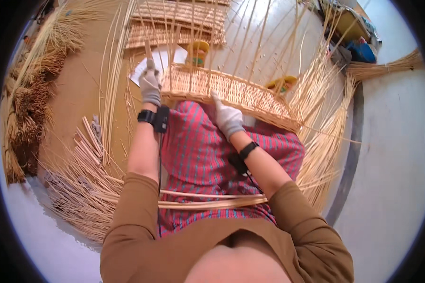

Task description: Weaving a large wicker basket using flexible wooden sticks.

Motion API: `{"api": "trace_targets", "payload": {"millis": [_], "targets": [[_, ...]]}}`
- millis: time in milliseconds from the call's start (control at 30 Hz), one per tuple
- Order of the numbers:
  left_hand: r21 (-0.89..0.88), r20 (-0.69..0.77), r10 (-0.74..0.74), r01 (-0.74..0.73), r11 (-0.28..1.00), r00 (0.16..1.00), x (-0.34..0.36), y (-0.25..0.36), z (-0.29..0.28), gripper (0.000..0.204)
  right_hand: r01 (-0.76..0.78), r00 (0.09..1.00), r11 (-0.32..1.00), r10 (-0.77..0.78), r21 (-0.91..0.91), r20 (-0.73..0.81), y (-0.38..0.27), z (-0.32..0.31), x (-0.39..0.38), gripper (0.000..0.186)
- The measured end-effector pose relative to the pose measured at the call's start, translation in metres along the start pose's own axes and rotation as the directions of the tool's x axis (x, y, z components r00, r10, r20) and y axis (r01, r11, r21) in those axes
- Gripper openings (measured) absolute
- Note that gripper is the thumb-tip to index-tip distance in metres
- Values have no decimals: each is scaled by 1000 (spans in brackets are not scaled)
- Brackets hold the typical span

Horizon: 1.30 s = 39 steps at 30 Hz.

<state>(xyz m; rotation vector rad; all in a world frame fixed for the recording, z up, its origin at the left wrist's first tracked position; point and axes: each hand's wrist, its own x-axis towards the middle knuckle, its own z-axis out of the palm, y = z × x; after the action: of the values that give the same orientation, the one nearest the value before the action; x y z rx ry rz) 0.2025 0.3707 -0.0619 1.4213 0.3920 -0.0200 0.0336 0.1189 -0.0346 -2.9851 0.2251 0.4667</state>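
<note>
A long, shallow, pale woven cane piece [250, 96], bristling with upright unwoven rods, rests across my lap on a red checked cloth [189, 141]. At its left end, my gloved left hand [150, 82] is closed round an upright wooden piece [148, 49]. My gloved right hand [225, 115] grips the weave's near edge at the middle, thumb or finger along it, the other fingers partly hidden. Just behind the weave are two yellow-and-green objects [197, 49], partly hidden. Loose cane rods [212, 203] lie across my lap near my body.
Woven panels [174, 23] lie at the top on a white sheet and brown floor [80, 85]. Cane bundles [42, 94] line the left; short sticks [87, 141] and thin rods surround me at lower left. More long cane [326, 132] fans out right. Bags and a blue object [361, 49] sit upper right.
</note>
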Motion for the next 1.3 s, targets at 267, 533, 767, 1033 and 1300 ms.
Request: {"api": "trace_targets", "payload": {"millis": [267, 533, 767, 1033, 1300], "targets": [[290, 261, 118, -194, 937, 958, 24, 11, -33, 44, 262, 961, 726, -255, 636, -105, 61, -87, -108, 48], [230, 725, 238, -553, 801, 647, -158, 87, -5, 30, 144, 874, 836, -358, 530, 327, 139, -61, -263, 24], [295, 955, -161, -833, 468, 248, -339, 96, 22, 41, 317, 882, 744, -459, 588, 107, 142, -61, -266, 18], [460, 833, 329, -887, 38, 445, -304, 130, -7, 9, 408, 633, 771, 148, 489, -760, 159, -103, -264, 5], [134, 875, 428, -963, 233, 225, -327, 121, 67, 13, 331, 925, -118, -155, 936, -347, 104, -128, -246, 50]]}}
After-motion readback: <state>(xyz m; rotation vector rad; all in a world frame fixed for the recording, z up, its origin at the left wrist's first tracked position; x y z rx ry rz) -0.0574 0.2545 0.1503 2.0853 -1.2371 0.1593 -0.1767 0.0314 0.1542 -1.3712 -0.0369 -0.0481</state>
